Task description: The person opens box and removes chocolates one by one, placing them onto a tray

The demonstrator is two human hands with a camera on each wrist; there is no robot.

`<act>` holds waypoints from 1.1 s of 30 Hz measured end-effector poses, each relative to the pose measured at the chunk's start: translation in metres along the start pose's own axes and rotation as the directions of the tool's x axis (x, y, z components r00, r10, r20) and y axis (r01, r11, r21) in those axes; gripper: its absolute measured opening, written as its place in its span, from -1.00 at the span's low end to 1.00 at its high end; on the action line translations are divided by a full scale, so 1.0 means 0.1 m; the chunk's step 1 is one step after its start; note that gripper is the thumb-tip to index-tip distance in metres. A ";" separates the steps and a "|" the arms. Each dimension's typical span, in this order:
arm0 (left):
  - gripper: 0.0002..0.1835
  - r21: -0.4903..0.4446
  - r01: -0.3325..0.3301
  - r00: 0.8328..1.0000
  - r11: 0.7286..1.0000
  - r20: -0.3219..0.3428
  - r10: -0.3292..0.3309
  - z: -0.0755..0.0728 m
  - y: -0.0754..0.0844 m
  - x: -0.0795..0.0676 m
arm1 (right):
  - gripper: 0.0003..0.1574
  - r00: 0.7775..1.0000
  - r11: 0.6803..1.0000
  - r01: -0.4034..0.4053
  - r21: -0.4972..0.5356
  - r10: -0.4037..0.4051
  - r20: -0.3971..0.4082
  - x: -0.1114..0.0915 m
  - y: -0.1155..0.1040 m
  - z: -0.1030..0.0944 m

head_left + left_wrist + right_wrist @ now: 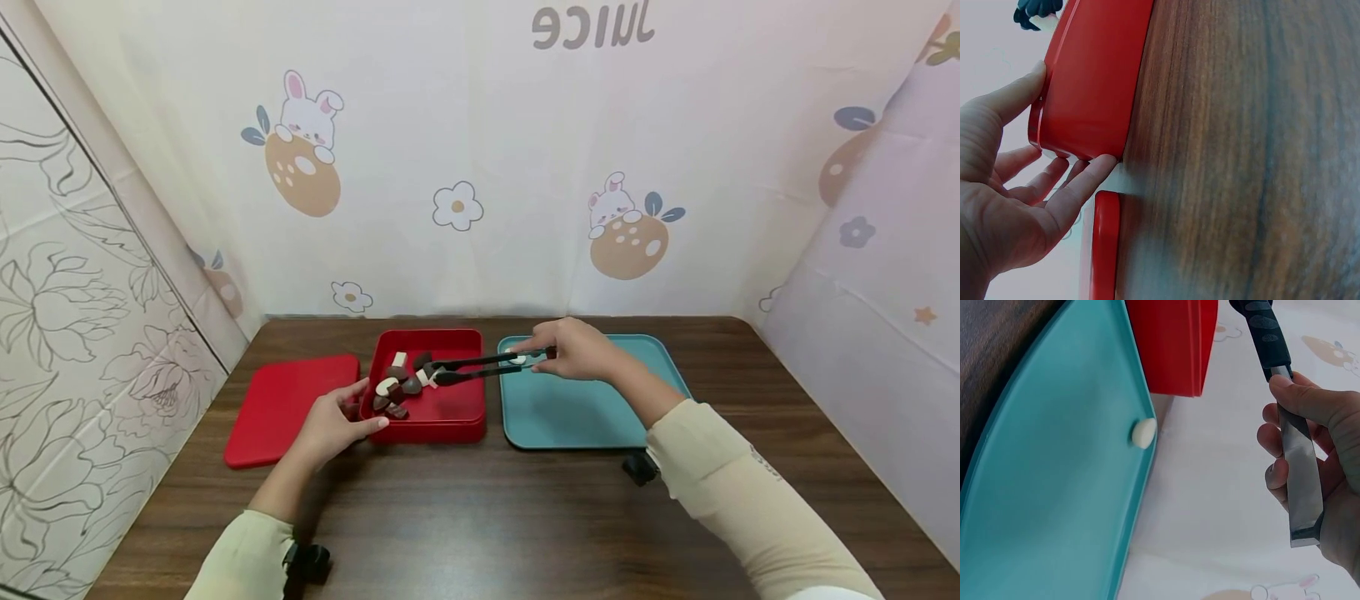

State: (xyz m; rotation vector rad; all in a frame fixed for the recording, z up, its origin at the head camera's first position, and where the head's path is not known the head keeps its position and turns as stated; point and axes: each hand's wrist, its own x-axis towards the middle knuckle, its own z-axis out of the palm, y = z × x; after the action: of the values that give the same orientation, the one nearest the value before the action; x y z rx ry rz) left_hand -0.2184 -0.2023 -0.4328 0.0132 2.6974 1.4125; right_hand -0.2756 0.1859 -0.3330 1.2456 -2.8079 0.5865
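A red box point(435, 432) holds several brown and white chocolate pieces point(412, 386), gathered toward its left side. My left hand point(330, 425) grips the box's near-left corner, thumb at the rim and fingers against the side wall. In my right hand point(581, 350) are black-tipped metal tongs point(1300, 469), reaching leftward over the box. Their tips are among the chocolates, beside a white piece; whether they pinch it I cannot tell. On the teal tray point(577, 417), one white piece point(1144, 433) lies against the rim, partly behind the tongs in the head view.
The red lid point(288, 408) lies flat on the wooden table point(480, 517), left of the box. The tray stands close to the box's right side. A printed curtain point(465, 125) hangs behind the table's far edge.
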 end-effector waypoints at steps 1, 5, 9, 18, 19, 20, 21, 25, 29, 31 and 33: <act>-0.14 -0.001 0.001 1.000 1.000 0.000 -0.001 0.00 0.00 0.00 | -0.50 1.000 1.000 -0.008 -0.005 0.008 -0.005 -0.02 0.00 -0.02; -0.13 -0.001 -0.001 1.000 1.000 0.001 0.001 0.00 -0.01 -0.01 | -0.53 0.999 1.000 -0.017 -0.001 0.017 -0.032 -0.11 0.02 -0.08; -0.12 0.000 -0.002 1.000 1.000 0.000 0.002 -0.01 -0.02 -0.01 | -0.53 0.998 1.000 -0.010 0.009 0.010 -0.059 -0.21 0.07 -0.12; -0.12 0.000 0.002 1.000 1.000 0.001 -0.002 0.00 -0.02 -0.02 | -0.51 0.994 0.998 -0.063 0.001 0.063 -0.090 -0.41 0.21 -0.16; -0.12 -0.001 0.001 1.000 1.000 0.002 -0.001 0.00 -0.02 -0.02 | -0.51 0.993 0.998 -0.070 0.002 0.069 -0.095 -0.44 0.23 -0.17; -0.12 -0.003 0.003 1.000 1.000 0.001 -0.003 0.00 -0.02 -0.02 | -0.51 0.992 0.997 -0.076 -0.001 0.075 -0.100 -0.47 0.25 -0.17; -0.12 -0.001 -0.001 1.000 1.000 0.001 0.001 0.00 -0.02 -0.02 | -0.51 0.991 0.997 -0.078 -0.005 0.077 -0.107 -0.50 0.27 -0.17; -0.11 0.000 -0.008 1.000 1.000 0.006 0.008 -0.01 -0.01 -0.01 | -0.52 0.988 0.997 -0.074 -0.019 0.070 -0.138 -0.60 0.35 -0.16; -0.11 -0.019 -0.007 1.000 1.000 0.008 0.007 0.00 -0.02 0.00 | -0.51 0.983 0.996 -0.091 -0.025 0.086 -0.162 -0.71 0.42 -0.11; -0.12 -0.030 -0.009 1.000 1.000 0.009 0.009 0.00 -0.02 0.00 | -0.49 0.980 0.994 -0.112 -0.019 0.107 -0.168 -0.76 0.45 -0.09; -0.13 -0.041 -0.015 1.000 0.999 0.012 0.016 0.00 -0.03 0.00 | -0.48 0.976 0.991 -0.132 -0.010 0.129 -0.173 -0.80 0.48 -0.07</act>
State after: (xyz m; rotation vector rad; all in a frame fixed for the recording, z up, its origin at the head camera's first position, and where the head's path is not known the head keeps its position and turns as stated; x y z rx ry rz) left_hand -0.2187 -0.2039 -0.4356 0.0395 2.6636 1.4666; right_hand -0.2559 0.2746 -0.3553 0.9608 -2.7573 0.6343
